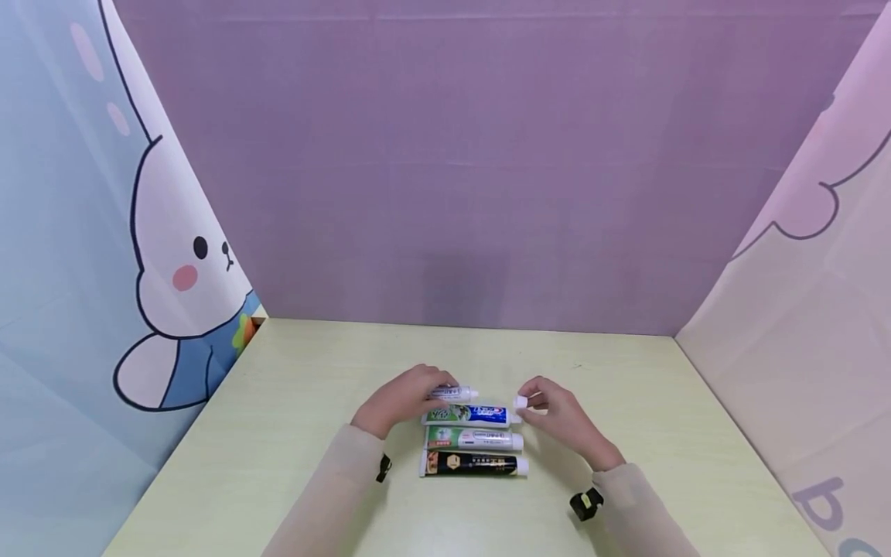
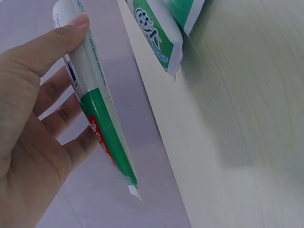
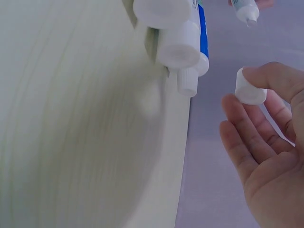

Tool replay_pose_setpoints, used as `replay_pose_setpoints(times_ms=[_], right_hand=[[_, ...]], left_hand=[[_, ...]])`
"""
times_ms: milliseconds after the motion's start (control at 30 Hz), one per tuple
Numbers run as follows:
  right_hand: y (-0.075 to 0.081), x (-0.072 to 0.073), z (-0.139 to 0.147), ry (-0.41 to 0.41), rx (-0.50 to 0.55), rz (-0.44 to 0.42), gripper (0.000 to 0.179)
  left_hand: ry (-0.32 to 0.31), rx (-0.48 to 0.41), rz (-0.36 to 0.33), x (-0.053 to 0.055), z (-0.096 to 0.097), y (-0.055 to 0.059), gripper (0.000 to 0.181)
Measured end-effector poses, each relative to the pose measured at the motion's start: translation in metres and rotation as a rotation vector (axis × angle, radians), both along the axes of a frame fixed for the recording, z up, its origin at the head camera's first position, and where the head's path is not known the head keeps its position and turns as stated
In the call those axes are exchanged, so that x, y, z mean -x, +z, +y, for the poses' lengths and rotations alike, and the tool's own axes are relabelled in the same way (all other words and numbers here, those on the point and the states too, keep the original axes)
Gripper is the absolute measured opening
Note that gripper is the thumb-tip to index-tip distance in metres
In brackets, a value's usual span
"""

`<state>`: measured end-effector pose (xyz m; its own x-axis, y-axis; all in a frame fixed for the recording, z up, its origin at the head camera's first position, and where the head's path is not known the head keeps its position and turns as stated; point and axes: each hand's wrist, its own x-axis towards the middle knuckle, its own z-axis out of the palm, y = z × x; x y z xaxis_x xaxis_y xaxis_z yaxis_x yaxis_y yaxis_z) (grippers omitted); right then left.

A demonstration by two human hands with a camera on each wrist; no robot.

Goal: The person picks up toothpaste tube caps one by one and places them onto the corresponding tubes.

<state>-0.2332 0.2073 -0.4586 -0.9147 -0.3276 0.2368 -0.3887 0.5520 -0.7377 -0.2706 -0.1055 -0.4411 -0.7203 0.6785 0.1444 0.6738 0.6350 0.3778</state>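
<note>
My left hand (image 1: 407, 398) grips a white and green toothpaste tube (image 2: 102, 114) between thumb and fingers, raised off the table in the left wrist view. Its bare nozzle (image 3: 251, 20) points right, toward the other hand. A white cap (image 3: 250, 89) is pinched between the thumb and fingers of my right hand (image 1: 557, 414), a short gap away from that nozzle. Closer to me lie three more tubes in a row, caps to the right: a blue and green toothpaste tube (image 1: 468, 416), a green and white tube (image 1: 473, 440) and a black tube (image 1: 473, 464).
The pale wooden table (image 1: 334, 348) runs back to a purple cloth (image 1: 459, 170). Patterned cloths stand at the left (image 1: 63, 309) and the right (image 1: 821, 325). White caps (image 3: 178, 50) of the lying tubes stick out toward my right hand's side.
</note>
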Motion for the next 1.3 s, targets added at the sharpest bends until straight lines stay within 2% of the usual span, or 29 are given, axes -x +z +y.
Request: replay_pose_setpoints(times_ms=[333, 867, 1067, 1300], right_hand=[[0.003, -0.002, -0.010, 0.091, 0.008, 0.047, 0.029], [0.005, -0.009, -0.023, 0.114, -0.009, 0.035, 0.029], [0.007, -0.009, -0.029, 0.151, 0.004, 0.065, 0.027], [0.005, -0.008, -0.031, 0.151, 0.003, 0.079, 0.027]], left_hand=[[0.003, 0.010, -0.004, -0.007, 0.007, 0.005, 0.035], [-0.042, 0.000, -0.004, -0.014, 0.017, 0.002, 0.033], [-0.049, 0.006, 0.016, -0.015, 0.017, 0.004, 0.033], [-0.063, -0.006, 0.028, -0.017, 0.017, 0.006, 0.032]])
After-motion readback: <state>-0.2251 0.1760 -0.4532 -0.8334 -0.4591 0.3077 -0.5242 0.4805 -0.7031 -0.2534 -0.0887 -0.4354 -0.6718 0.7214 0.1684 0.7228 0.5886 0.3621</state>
